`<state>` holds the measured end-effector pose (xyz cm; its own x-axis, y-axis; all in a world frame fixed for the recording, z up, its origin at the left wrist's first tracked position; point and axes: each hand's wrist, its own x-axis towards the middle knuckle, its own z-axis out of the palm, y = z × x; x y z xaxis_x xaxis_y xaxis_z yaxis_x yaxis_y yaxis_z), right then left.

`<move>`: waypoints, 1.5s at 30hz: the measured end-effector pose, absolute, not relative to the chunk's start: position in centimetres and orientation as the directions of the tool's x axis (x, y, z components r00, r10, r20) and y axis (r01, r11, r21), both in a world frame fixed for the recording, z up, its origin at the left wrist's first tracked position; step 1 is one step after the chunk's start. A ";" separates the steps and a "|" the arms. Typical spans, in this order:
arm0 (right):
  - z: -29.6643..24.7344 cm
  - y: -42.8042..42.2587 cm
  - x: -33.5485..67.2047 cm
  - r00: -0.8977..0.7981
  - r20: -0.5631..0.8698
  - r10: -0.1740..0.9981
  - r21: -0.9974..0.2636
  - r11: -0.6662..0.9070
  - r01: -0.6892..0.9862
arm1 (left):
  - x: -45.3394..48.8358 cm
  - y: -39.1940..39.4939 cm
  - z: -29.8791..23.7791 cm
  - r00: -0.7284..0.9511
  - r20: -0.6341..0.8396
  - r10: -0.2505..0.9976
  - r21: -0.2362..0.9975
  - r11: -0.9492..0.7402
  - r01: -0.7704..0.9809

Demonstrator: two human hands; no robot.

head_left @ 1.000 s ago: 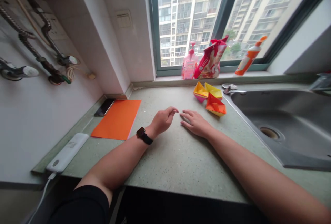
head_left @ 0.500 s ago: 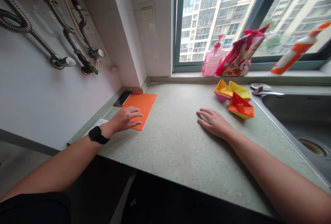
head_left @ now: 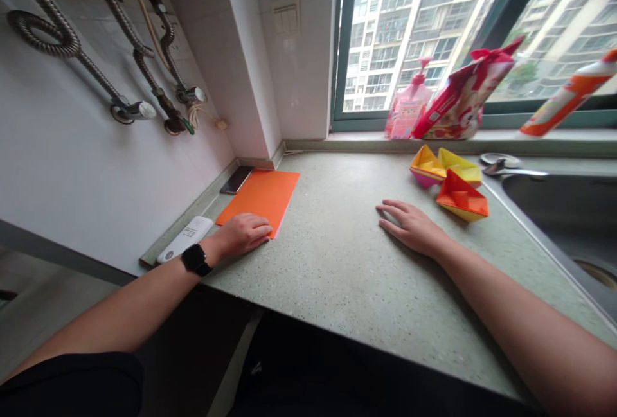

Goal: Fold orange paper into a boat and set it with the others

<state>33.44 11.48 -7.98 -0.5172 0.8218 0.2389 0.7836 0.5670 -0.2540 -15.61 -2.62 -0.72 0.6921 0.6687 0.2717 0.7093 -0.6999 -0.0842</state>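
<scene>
Three open paper boats (head_left: 452, 187) sit just beyond the spread right hand (head_left: 409, 227); left hand (head_left: 243, 234) curls on orange paper (head_left: 267, 196) — pinch unclear.

We see a pale green speckled counter (head_left: 328, 263). Back left corner: dark phone (head_left: 236, 180) by the left edge. Just beside it, orange sheet (head_left: 272, 192) lying flat, pink sheet (head_left: 280, 225) peeking from under its right side. White device (head_left: 189, 236) along the left edge, toward the front corner. Toward the back right, next to the sink (head_left: 547, 221) set into the counter, we count three folded paper boats (head_left: 463, 197), bunched, open sides up. Our right hand (head_left: 409, 227) rests palm down, left of them and nearer the front edge.
</scene>
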 end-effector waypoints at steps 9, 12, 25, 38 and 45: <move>-8.4 11.8 33.7 -0.519 0.258 0.815 -0.272 0.576 0.770 | -15.4 -2.9 -0.8 0.545 0.308 0.779 0.126 -0.602 0.789; -8.3 11.7 33.6 -0.514 0.258 0.818 -0.275 0.572 0.773 | -14.9 -2.6 -0.6 0.447 0.391 0.804 0.147 -0.534 0.832; -8.1 11.3 33.3 -0.504 0.262 0.823 -0.312 0.567 0.762 | -9.4 3.2 8.9 0.148 0.755 0.639 0.164 -0.401 0.901; -4.2 7.5 31.8 -0.593 0.470 0.654 -0.454 0.755 0.473 | 6.5 1.3 2.2 0.613 0.367 0.699 0.048 -0.673 0.739; -3.9 7.5 31.4 -0.698 0.350 0.625 -0.584 0.728 0.359 | 6.5 0.9 1.4 0.666 0.336 0.666 0.094 -0.727 0.680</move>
